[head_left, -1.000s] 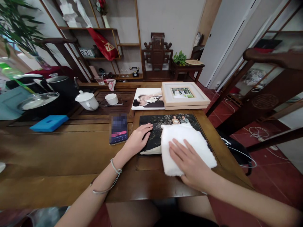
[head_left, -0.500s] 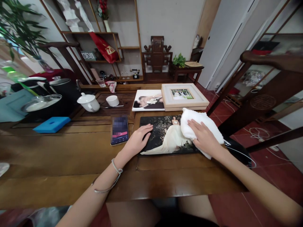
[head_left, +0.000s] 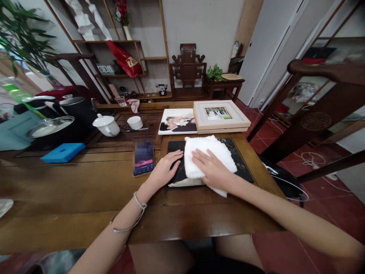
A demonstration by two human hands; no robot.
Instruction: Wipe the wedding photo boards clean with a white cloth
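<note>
A dark photo panel (head_left: 239,161) lies flat on the table, with part of a pale dress showing at its lower left. Much of the picture is covered by a folded white towel (head_left: 219,156). My right hand (head_left: 213,171) has the towel under it, fingers laid over the top and pressing it onto the panel; the thumb is partly hidden at the near edge. At the panel's left edge rests my left hand (head_left: 167,165), its fingers stretched out and holding nothing. A phone (head_left: 144,158) lies just left of that hand.
Behind the panel are a white-edged photo print (head_left: 178,127) and a framed photo in a pale box (head_left: 222,125). Farther left stand a white lidded bowl (head_left: 106,125), a small white cup (head_left: 135,122) and a blue block (head_left: 62,152). A wooden chair (head_left: 316,118) stands at right.
My right hand has slid the towel left across the panel, from its right side to the middle, covering the pictured figure. My left hand has stayed in place.
</note>
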